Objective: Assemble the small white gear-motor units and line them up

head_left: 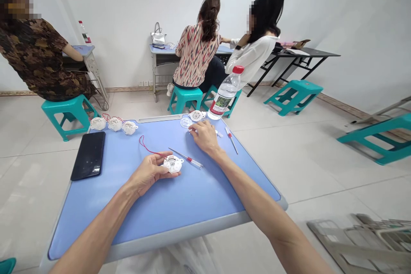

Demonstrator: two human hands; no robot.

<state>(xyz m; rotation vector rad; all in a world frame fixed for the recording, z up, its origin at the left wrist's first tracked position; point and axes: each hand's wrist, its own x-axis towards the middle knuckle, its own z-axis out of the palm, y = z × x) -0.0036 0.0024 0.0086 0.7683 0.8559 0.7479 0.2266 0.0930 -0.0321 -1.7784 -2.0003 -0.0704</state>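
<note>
My left hand [156, 169] holds a round white device [173, 164] with a red cord [150, 148] over the middle of the blue table. At the far edge, my right hand [204, 135] reaches down with bent fingers beside a clear round disc [186, 123]; whether its fingertips grip anything is hidden. Just beyond it lies another white device [196, 115], with small white pieces [219, 134] to its right. A screwdriver [189, 159] lies right of the held device, and a second screwdriver [231, 140] is near the right edge.
Three white devices [114, 123] with red cords line the far left edge, behind a black phone [88, 155]. A water bottle [225, 93] stands at the far right corner. Beyond the blue table [154, 214], three people sit on green stools.
</note>
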